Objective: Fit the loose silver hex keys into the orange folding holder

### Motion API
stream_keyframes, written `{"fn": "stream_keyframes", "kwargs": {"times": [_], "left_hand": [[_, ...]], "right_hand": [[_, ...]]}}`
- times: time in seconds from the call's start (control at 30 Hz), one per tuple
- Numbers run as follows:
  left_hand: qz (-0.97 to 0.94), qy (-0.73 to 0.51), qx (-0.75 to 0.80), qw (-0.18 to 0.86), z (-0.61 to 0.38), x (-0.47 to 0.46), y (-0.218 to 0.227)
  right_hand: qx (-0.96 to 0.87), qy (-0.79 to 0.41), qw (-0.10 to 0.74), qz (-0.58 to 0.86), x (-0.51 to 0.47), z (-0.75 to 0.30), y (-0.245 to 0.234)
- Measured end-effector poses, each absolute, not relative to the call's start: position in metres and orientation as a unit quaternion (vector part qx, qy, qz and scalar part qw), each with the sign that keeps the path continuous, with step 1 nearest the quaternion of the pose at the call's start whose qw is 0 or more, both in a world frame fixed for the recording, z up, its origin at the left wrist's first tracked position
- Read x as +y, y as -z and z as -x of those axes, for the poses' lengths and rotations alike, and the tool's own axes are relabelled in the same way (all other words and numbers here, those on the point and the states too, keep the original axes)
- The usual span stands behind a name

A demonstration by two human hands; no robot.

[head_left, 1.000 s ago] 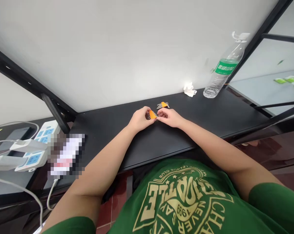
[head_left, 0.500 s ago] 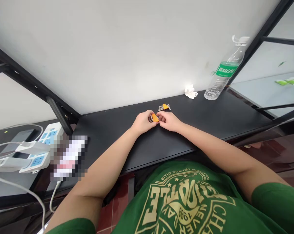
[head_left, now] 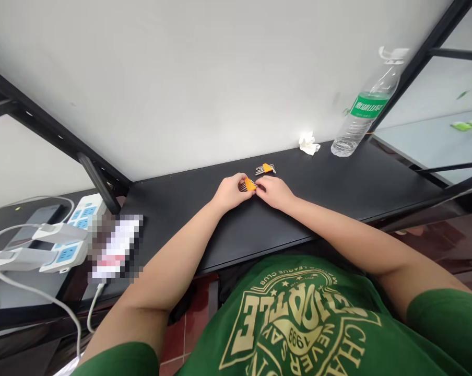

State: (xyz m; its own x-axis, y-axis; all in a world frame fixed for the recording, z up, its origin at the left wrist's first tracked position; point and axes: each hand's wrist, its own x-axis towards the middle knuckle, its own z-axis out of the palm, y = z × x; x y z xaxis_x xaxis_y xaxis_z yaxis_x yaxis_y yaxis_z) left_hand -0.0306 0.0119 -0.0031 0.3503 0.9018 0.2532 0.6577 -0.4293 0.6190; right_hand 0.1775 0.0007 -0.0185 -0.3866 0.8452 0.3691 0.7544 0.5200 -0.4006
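Note:
My left hand grips an orange-holder hex key set between thumb and fingers, just above the black desk. Several metal keys stick out of the holder toward my left palm. At the set's right end, my right hand is closed, its fingertips curled against the key ends; which keys they pinch is hidden. Behind my right hand, a second hex key set with an orange holder lies on the desk.
The black desk meets a white wall. A crumpled tissue and a clear plastic bottle with a green label stand at the back right. To the left are a blurred-out phone on a cable and a white power strip with chargers.
The camera view has shifted slightly. Both hands stay together at the hex key set, and my right fingers sit a little more curled at its right end.

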Motion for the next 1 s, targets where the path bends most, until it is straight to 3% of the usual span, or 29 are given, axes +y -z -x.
{"fn": "stream_keyframes", "kwargs": {"times": [0.43,0.57,0.77,1.0], "left_hand": [[-0.807,-0.276,0.481,0.202,0.032,0.014,0.004],[-0.811,-0.275,0.465,0.226,0.033,0.013,0.003],[-0.807,-0.303,0.442,0.247,0.033,0.010,0.000],[-0.804,-0.334,0.415,0.263,0.033,0.007,-0.001]], "right_hand": [[-0.793,-0.107,0.305,0.516,0.005,-0.186,0.015],[-0.798,-0.225,0.310,0.465,0.009,-0.195,0.013],[-0.749,-0.455,0.246,0.413,0.013,-0.214,0.001],[-0.708,-0.522,0.262,0.396,0.015,-0.223,-0.002]]}}
